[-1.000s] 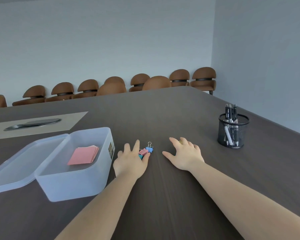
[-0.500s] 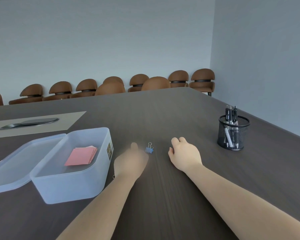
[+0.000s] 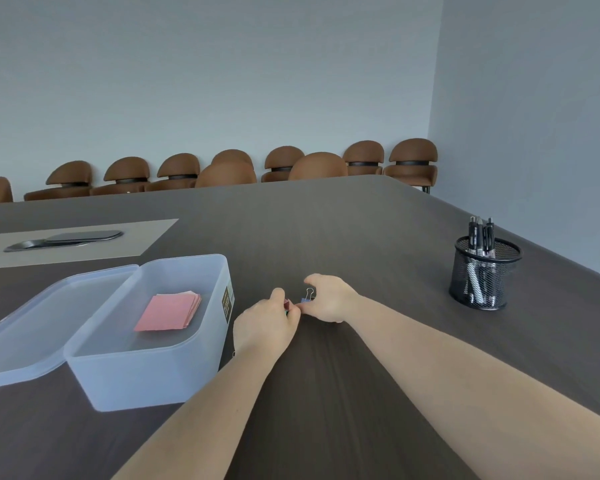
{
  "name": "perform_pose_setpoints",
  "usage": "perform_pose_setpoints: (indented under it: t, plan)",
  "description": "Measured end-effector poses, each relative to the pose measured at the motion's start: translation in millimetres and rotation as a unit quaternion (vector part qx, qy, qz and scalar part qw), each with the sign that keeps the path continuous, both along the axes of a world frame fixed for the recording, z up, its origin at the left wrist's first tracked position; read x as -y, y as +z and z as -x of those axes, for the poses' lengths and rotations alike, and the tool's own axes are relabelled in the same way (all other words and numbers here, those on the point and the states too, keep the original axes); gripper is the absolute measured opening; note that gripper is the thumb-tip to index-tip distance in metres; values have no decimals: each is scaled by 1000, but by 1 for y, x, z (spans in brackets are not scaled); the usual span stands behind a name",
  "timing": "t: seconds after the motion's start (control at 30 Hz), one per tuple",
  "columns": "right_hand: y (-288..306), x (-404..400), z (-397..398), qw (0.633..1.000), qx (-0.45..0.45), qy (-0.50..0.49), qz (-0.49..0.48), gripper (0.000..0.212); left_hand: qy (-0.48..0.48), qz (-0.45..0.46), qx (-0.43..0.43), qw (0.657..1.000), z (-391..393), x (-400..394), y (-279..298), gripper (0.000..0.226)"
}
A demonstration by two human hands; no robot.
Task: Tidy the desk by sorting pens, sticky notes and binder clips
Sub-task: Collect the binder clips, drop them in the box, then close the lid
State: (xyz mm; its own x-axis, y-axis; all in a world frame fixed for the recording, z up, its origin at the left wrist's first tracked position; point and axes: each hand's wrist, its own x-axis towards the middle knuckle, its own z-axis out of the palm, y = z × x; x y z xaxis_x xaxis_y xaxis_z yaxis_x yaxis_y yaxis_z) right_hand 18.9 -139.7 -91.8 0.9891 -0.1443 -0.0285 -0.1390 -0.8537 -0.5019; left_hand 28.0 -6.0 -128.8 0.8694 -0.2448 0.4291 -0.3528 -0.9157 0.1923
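— What does each grip have?

— The left hand (image 3: 264, 323) is curled shut around small binder clips (image 3: 287, 304); only a sliver of red and green shows between thumb and fingers. The right hand (image 3: 329, 299) pinches the blue binder clip (image 3: 307, 296) on the bench (image 3: 326, 230), thumb low at its body, fingers arched over the wire loops. The two hands meet at the fingertips.

— What crowds them?

— The translucent plastic box (image 3: 146, 372) stands just left of the left hand, its wall close to the wrist. Its lid (image 3: 32, 327) lies open, flat on the far-left side. Pink sticky notes (image 3: 170, 311) lie fanned on the box floor.

— And farther out?

— A black wire-mesh cup (image 3: 482, 278), round, stands well to the right holding pens (image 3: 480, 233) upright. The bench is dark wood grain, matte. A pale inset panel with a dark metal cover (image 3: 66, 239) sits far left. Brown rounded chairs (image 3: 361, 157) line the wall.

— So the clips lie where?

— Inside or at the two grips, between box and cup, nearer the box.
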Motion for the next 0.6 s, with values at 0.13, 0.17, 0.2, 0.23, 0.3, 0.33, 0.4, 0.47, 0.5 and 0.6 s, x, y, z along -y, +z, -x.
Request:
perform_pose_setpoints:
  t: [0.13, 0.17, 0.2, 0.23, 0.3, 0.33, 0.4, 0.47, 0.5, 0.6]
  plan:
    - [-4, -4, -1, 999, 5, -3, 47, 31, -3, 3, -2, 1000, 0, -1, 0, 26]
    - [-5, -4, 0, 999, 16, -6, 47, 27, -4, 0, -6, 1000, 0, -1, 0, 27]
    - [-6, -3, 3, 999, 27, -11, 46, 24, -6, -3, -12, 1000, 0, -1, 1, 27]
    - [-8, -2, 5, 998, 38, -15, 44, 19, -9, -7, -21, 1000, 1, 0, 2, 27]
    - [-10, 0, 11, 997, 59, -25, 37, 15, -18, -2, -48, 999, 4, 2, 8, 28]
    - [-11, 2, 13, 997, 69, -31, 32, 16, -22, 11, -62, 998, 6, 4, 13, 28]
    - [-10, 4, 15, 995, 89, -43, 17, 19, -27, 53, -83, 995, 11, 8, 27, 29]
    - [-2, 3, 16, 992, 108, -59, -17, 20, -42, 120, -106, 986, 15, 12, 46, 28]
    - [5, 1, 16, 990, 116, -68, -45, 21, -54, 159, -117, 979, 15, 14, 58, 27]
    - [35, -14, 17, 981, 128, -71, -130, 21, -75, 252, -109, 959, 13, 10, 95, 22]
